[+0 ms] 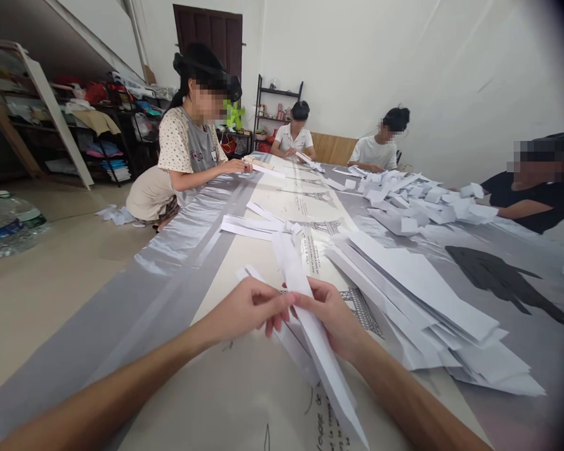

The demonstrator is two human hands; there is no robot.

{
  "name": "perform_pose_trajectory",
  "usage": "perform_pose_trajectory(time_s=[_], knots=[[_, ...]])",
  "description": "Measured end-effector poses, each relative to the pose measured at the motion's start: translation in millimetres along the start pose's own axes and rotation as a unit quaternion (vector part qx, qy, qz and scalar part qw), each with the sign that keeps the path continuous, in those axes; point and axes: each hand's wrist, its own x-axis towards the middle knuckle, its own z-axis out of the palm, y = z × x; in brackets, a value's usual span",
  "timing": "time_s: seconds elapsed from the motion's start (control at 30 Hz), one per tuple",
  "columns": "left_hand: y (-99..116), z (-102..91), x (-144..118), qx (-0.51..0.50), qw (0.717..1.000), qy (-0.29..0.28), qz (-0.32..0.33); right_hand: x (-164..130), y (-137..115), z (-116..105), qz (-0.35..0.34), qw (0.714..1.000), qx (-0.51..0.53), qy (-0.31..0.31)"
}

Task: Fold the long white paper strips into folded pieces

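A long folded strip of white paper (326, 360) slants across the middle, over the printed table cover (244, 388). My right hand (331, 313) is closed on it, thumb on top. My left hand (256, 307) is closed too, its thumb and fingertips pinching the strip's left edge beside my right thumb. Beneath my hands lies another paper strip (294, 351), partly hidden. Just beyond, several cut strips (251, 227) lie on the cover. To the right of my right hand is a fanned stack of white paper sheets (418, 300).
A heap of folded paper pieces (418, 197) covers the table's far right. One person (192, 144) squats at the left edge, handling paper; several others sit around the far and right sides. Plastic bottles (12, 222) stand on the floor at left. A dark print (502, 272) marks the cover.
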Motion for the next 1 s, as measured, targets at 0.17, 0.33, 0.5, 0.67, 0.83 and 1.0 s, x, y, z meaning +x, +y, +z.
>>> perform_pose_trajectory(time_s=[0.17,0.33,0.5,0.67,0.83,1.0], knots=[[9.0,-17.0,1.8,0.005,0.992,0.123,0.027,-3.6,-2.9,0.3,0.015,0.998,-0.052,0.022],[11.6,-16.1,0.7,-0.015,0.995,0.095,0.040,-4.4,-0.7,2.1,0.028,0.998,-0.058,0.014],[5.9,-12.9,1.6,-0.033,0.990,0.134,0.019,-4.9,-0.3,3.5,0.057,0.996,-0.065,0.024],[0.8,-9.2,2.1,-0.061,0.987,0.147,0.014,-4.8,-0.2,4.2,0.044,0.996,-0.075,0.029],[-1.1,-10.6,2.2,-0.071,0.989,0.127,0.000,-4.4,-0.4,3.2,0.024,0.994,-0.099,0.026],[-0.4,-8.1,1.4,-0.051,0.986,0.159,-0.006,-4.4,-1.4,2.8,0.005,0.995,-0.098,0.026]])
